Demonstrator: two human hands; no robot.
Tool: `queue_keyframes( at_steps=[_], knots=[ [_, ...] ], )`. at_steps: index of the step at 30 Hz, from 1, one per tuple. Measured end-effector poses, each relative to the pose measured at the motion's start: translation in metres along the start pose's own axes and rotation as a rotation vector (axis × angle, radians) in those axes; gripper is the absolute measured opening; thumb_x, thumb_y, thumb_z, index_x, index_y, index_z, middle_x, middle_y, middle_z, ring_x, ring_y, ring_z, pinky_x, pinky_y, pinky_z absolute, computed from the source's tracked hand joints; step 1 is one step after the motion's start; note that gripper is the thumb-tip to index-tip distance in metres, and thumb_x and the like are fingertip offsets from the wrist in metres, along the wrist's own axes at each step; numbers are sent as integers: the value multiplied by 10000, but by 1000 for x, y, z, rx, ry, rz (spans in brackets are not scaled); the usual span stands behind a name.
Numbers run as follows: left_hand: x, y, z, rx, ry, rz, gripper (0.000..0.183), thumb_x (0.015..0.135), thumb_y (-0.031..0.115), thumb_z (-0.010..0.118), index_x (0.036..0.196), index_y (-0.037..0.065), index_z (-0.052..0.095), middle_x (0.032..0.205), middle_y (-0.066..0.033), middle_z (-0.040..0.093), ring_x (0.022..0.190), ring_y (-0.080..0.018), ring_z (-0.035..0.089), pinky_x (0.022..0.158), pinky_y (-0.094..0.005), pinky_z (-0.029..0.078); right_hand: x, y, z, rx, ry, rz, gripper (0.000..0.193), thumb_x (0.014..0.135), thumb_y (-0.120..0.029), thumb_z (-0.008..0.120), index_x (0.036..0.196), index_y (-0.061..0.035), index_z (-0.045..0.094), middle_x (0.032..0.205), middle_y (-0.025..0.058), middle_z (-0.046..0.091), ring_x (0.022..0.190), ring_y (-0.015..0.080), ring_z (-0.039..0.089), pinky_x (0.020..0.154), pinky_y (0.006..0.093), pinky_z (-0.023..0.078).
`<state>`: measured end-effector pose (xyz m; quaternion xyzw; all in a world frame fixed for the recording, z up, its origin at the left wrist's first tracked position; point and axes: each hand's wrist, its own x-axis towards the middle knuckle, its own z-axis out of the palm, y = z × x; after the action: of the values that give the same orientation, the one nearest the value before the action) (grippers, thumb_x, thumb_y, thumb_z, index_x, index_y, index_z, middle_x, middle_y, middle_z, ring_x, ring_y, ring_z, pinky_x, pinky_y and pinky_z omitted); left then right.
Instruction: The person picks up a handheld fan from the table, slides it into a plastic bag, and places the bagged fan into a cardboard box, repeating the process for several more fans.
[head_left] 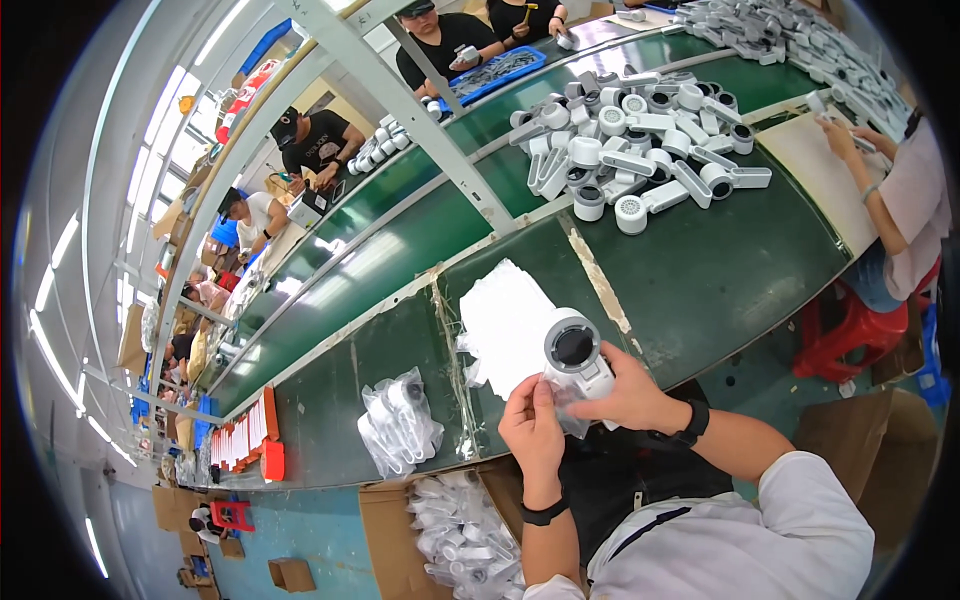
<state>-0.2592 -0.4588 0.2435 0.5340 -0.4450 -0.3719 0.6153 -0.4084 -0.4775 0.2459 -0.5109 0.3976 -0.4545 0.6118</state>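
My right hand (637, 393) grips a white hair-dryer-shaped device (573, 342), whose round head with a grey ring and dark centre faces up. A clear plastic bag (570, 420) hangs about the device's lower part; how much it covers I cannot tell. At the left of the device, my left hand (532, 430) has its fingers pinched together on the bag. Beyond both hands, a stack of flat white sheets or bags (500, 318) lies on the green-topped bench (720, 270). Several bagged white devices (400, 422) lie together to the left.
A large pile of loose devices (640, 140) covers the bench's far side. Below the bench edge stands a cardboard box (385, 530) full of bagged devices. Orange-red boxes (262, 430) stand at the left end. A co-worker sits at right on a red stool (860, 335); a metal post (420, 110) rises ahead.
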Motion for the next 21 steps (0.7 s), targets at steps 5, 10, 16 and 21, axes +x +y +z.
queue_keyframes(
  at_steps=[5,10,16,21],
  knots=[
    [0,1,-6,-325,22,-105,142,964,128,558,1016,-4,575,791,-7,596,643,-69,529,577,-212,439,4,12,-8,-116,175,-112,590,700,-190,770,1176,18,492,1030,139,633,953,187,619,838,327,489],
    [-3,4,-2,-313,16,-132,120,975,154,539,973,34,546,735,20,518,549,-51,429,488,-198,352,-1,10,-17,-142,157,-141,567,718,-206,767,1170,9,499,987,120,644,890,186,632,797,323,498],
    [0,4,2,-160,90,-80,167,970,174,567,1022,15,574,719,45,513,564,-6,399,476,-175,284,-33,-34,-62,-128,-317,104,565,832,-123,685,1311,-38,398,915,64,662,762,134,614,710,298,498],
    [0,17,15,-99,-68,-125,149,963,155,574,1018,20,608,743,30,557,611,-13,448,526,-167,329,-41,-51,-71,-545,-465,41,846,828,-177,673,1493,-102,155,912,139,669,802,264,649,747,350,491]
  ],
)
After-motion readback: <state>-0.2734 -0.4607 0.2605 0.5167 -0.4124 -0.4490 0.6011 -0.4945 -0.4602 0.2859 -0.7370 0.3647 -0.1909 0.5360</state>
